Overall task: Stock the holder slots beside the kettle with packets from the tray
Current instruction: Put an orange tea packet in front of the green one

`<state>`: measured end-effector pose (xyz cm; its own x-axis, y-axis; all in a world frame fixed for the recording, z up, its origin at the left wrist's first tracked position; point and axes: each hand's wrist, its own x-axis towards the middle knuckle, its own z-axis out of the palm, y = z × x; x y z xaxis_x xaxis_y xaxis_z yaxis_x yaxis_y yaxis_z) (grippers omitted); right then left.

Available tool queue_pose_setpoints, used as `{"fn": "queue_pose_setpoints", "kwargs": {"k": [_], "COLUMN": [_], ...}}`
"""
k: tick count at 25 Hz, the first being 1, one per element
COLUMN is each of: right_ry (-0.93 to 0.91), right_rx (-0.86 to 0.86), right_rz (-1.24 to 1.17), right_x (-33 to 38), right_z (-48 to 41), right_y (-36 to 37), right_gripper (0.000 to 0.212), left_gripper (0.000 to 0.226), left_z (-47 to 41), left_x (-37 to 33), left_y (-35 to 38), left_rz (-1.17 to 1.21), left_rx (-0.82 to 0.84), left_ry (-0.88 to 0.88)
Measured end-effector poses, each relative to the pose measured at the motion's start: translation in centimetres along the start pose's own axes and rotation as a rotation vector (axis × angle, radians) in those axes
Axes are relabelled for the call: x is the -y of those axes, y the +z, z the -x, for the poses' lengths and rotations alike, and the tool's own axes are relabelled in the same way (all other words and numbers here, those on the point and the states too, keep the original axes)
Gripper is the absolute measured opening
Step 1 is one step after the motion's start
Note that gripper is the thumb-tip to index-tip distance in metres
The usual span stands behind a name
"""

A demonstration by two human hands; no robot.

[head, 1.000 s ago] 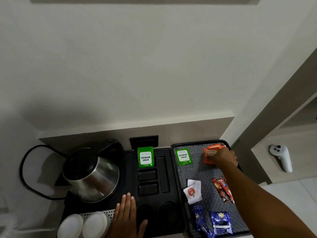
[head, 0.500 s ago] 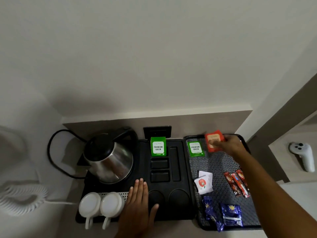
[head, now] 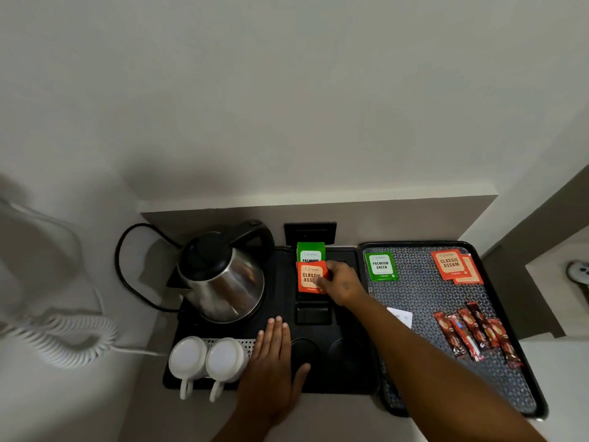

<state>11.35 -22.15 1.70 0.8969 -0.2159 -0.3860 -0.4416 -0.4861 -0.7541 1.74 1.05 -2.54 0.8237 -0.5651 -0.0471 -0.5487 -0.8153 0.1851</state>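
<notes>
Right hand point(head: 342, 283) pinches an orange Assam packet point(head: 310, 276) right of the kettle point(head: 223, 275); left hand point(head: 271, 368) lies flat, open, before it.

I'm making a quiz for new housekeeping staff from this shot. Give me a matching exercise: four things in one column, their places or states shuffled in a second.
Things:
1. Orange Classic Assam packet
2. Green packet lying flat
3. Red sachets
4. White cups

Places or states:
A. upside down, in front of the kettle
B. pinched in the right hand over a holder slot
C. tray, far left corner
D. tray, right side

Pairs: 1-B, 2-C, 3-D, 4-A
</notes>
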Motion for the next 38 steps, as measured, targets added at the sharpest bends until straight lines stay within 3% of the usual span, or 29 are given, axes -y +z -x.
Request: {"fn": "queue_pose_setpoints", "kwargs": {"k": [6,9,13,20,23,25,29,32,38], "right_ry": [-0.029,0.024,0.127,0.199,0.186,0.277,0.617,0.557,0.485], "right_rx": [-0.062,-0.168,-0.243,-0.212,-0.363,-0.44,-0.121,-0.038,0.026], "right_rz": [0.146,0.218,0.295,0.21,0.138,0.136,0.305,0.351,0.256], "right_x": [0.6,1.3,1.6,1.6,0.1,-3.1,-8.2,-8.5,-7.8], "right_z": [-0.4,-0.2,0.5,1.7,3.7,5.8,9.2,9.1,8.2], "right_y": [-0.2,0.5,1.5,1.2,-2.2,-5.4,-8.9,-8.3,-7.6], "right_gripper": [0.032,0.02,0.019,0.016,0.018,0.029,0.065,0.069,0.053], "left_gripper": [0.079,0.079,0.08,0.08,0.08,0.079,0.08,0.08,0.08], "left_z": [0.0,0.0,0.1,0.1,0.0,0.1,0.2,0.1,0.1], "left_x": [0.2,0.3,0.3,0.3,0.3,0.3,0.1,0.2,0.0], "left_y": [0.5,0.5,0.7,0.9,0.9,0.8,0.7,0.5,0.0], "left_rz": [0.017,0.024,0.033,0.026,0.016,0.005,-0.016,-0.015,-0.04], "left_rx": [0.005,-0.004,0.004,-0.002,-0.013,-0.016,-0.012,-0.007,0.005], "left_ry": [-0.008,-0.004,-0.01,-0.01,0.006,0.01,0.016,0.019,0.027]}}
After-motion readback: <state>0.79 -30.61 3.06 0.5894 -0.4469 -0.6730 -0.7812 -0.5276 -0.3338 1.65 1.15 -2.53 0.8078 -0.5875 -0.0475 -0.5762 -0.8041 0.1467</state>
